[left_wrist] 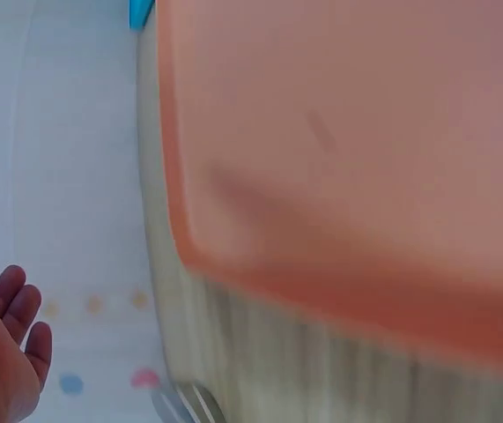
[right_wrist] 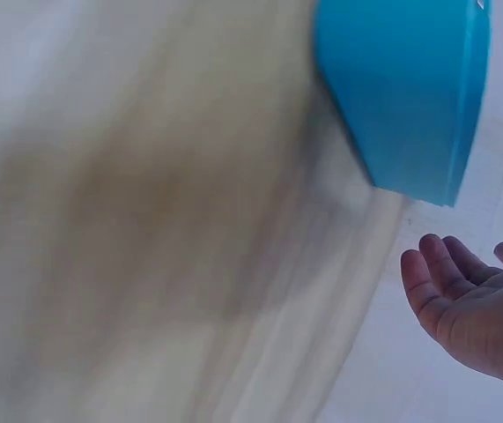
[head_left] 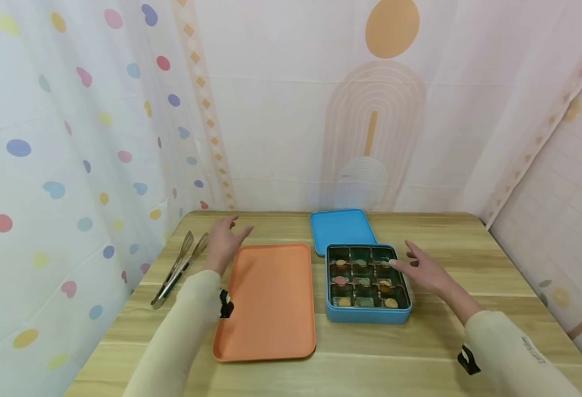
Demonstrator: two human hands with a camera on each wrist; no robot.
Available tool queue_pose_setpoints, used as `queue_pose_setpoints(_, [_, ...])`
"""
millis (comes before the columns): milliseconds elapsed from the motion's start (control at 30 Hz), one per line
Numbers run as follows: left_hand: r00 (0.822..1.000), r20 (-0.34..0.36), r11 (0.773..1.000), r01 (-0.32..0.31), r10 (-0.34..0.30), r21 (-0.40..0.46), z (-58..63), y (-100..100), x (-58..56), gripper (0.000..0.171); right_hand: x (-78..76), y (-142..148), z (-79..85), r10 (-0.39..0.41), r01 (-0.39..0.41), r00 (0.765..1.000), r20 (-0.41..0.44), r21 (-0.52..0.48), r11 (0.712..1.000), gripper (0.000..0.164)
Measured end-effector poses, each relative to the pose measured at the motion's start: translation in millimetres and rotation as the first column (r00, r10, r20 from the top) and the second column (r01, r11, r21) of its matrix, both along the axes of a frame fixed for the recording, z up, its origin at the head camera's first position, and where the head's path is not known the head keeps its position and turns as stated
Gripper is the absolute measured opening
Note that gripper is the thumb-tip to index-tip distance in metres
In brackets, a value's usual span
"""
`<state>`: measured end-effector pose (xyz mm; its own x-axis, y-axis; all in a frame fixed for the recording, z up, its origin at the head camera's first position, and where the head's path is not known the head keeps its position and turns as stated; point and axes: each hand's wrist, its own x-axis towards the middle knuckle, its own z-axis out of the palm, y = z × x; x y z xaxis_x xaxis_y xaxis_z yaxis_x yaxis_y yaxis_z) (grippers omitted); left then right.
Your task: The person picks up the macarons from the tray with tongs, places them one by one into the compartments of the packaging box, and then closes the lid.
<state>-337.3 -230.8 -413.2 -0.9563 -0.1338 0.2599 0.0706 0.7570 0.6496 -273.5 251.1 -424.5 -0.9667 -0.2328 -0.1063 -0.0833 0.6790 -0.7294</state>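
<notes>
My left hand (head_left: 224, 242) hovers over the far left corner of an orange tray (head_left: 271, 309), its fingers loosely bent and holding nothing. Just left of it lies a pair of metal tongs (head_left: 174, 275). On the right, my right hand (head_left: 427, 272) is at the right side of a blue tin (head_left: 367, 316), thumb over its rim and fingers relaxed. Small round pieces, yellow, green and pink, sit in the tin's dark divided insert (head_left: 353, 286). In the right wrist view the right hand (right_wrist: 480, 308) shows spread fingers with nothing in them.
Behind the tin, a blue lid (head_left: 343, 229) lies on the wooden table (head_left: 450, 231), partly under or behind the tin's far edge. Patterned curtains (head_left: 271, 110) hang along the table's back and sides.
</notes>
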Motion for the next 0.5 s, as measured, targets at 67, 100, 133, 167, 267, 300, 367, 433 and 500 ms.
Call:
queue_pose_setpoints(67, [0.999, 0.028, 0.998, 0.046, -0.047, 0.036, 2.2, 16, -2.3, 0.067, -5.7, -2, 3.9, 0.002, -0.002, 1.0, -0.006, 0.001, 1.0, 0.097])
queue_pose_setpoints(100, [0.997, 0.04, 0.996, 0.064, -0.066, 0.056, 2.9, 24, -3.4, 0.066, -8.4, -3, 5.5, 0.0, 0.0, 1.0, -0.01, 0.001, 1.0, 0.097])
queue_pose_setpoints(133, [0.995, 0.054, 0.994, 0.08, -0.084, 0.076, 3.3, 32, -4.3, 0.067, -11.0, -4, 6.9, 0.0, 0.0, 1.0, -0.014, 0.003, 1.0, 0.097])
queue_pose_setpoints(167, [0.992, 0.069, 0.991, 0.096, -0.102, 0.09, 2.8, 39, -5.9, 0.067, -13.3, -5, 8.2, -0.004, 0.004, 1.0, -0.016, 0.002, 1.0, 0.098])
queue_pose_setpoints(267, [0.985, 0.101, 0.983, 0.128, -0.142, 0.132, 0.3, 61, -9.1, 0.068, -19.4, -8, 10.4, -0.007, 0.007, 1.0, -0.013, 0.004, 1.0, 0.099])
queue_pose_setpoints(300, [0.982, 0.108, 0.98, 0.136, -0.152, 0.143, -1.1, 67, -10.3, 0.068, -21.4, -10, 10.7, -0.01, 0.01, 1.0, -0.006, -0.001, 1.0, 0.099])
queue_pose_setpoints(367, [0.978, 0.118, 0.975, 0.15, -0.171, 0.167, -4.8, 79, -13.0, 0.069, -24.9, -12, 10.9, -0.014, 0.014, 1.0, 0.001, -0.001, 1.0, 0.099])
queue_pose_setpoints(433, [0.974, 0.124, 0.967, 0.165, -0.191, 0.193, -9.2, 90, -16.1, 0.07, -27.4, -14, 10.8, -0.022, 0.022, 1.0, 0.005, -0.004, 1.0, 0.099])
queue_pose_setpoints(500, [0.969, 0.131, 0.96, 0.176, -0.208, 0.22, -13.8, 99, -18.7, 0.07, -29.5, -16, 11.0, -0.029, 0.029, 1.0, 0.006, -0.005, 1.0, 0.097])
